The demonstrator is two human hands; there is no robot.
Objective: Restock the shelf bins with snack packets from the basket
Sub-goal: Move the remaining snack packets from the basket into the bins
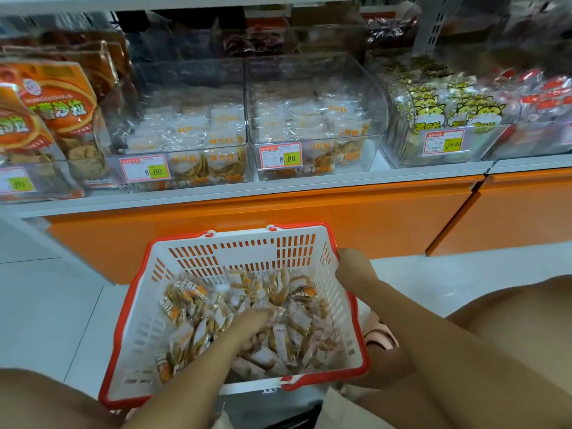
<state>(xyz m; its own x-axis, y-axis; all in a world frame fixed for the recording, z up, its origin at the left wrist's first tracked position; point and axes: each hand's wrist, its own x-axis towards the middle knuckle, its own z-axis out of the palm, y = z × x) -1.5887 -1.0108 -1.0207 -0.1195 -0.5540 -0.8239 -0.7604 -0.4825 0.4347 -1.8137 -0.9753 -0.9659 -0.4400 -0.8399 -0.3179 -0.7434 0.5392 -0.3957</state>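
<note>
Basket (198,252): white plastic, red rim, on the floor in front of me, below the orange shelf base (278,212). Its long axis runs away from me toward the shelf, skewed a little to the right at the far end. Handles folded down on the rim.

Contents: a loose heap of small clear snack packets (297,320) with orange print, covering the basket floor, lying at all angles with no common direction. A good many are left, so I judge the restock far from finished.

Left hand (252,320): down in the heap, fingers curled into the packets. It looks to be gathering some, but the packets hide the fingertips and I cannot tell whether any are actually held.

Right hand (353,264): resting on the basket's right rim near the far corner, apparently steadying it. The fingers fall behind the rim, so I cannot tell how far they close.

Left clear bin (185,72), price tag 8.80: matching packets stacked roughly halfway up, room above.

Middle clear bin (312,66), price tag 8.80: same packets, similar level, room above.

Right bin (402,156), cat-print packets: full, different stock, not part of this job by my judgement.
</note>
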